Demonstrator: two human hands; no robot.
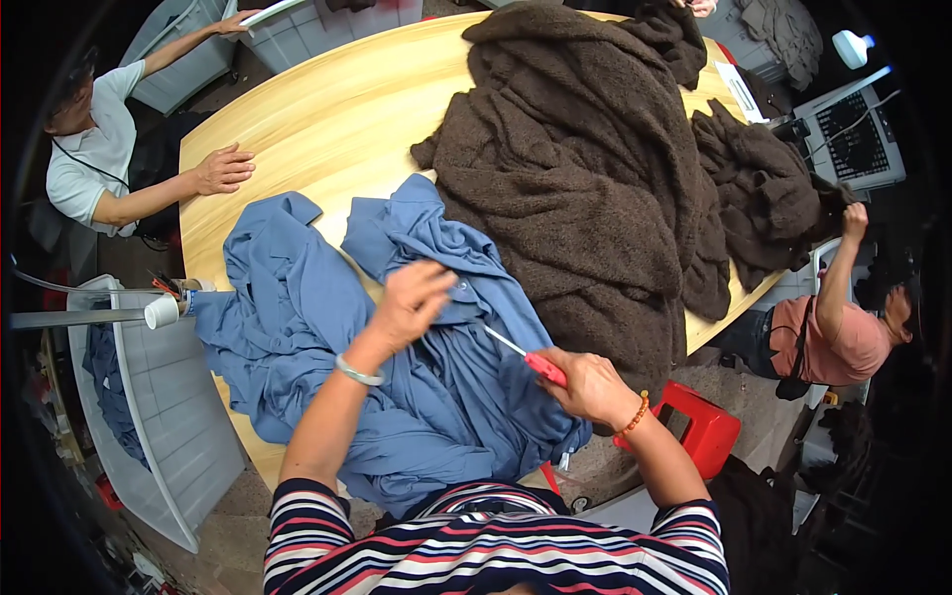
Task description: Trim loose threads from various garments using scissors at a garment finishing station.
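Blue cloth garments (293, 297) lie heaped in front of me, over the near edge of the wooden table. My right hand (590, 387) is closed around the red handle of a tool (545, 369) with a thin metal shaft. Its tip points up and left and meets the blue fabric, or hovers just over it. Above the garment with a collar and buttons (456, 288), my left hand (412, 297) has its fingers stretched out and slightly blurred. Nothing shows in it. Whether it touches the cloth is unclear.
Dark brown knitted fabric (565, 188) covers the right of the table (347, 89). A person (109, 149) at the left rests a hand on the tabletop. Another person (838, 337) at the right grips brown fabric. A red stool (699, 426) and a white bin (188, 426) stand near me.
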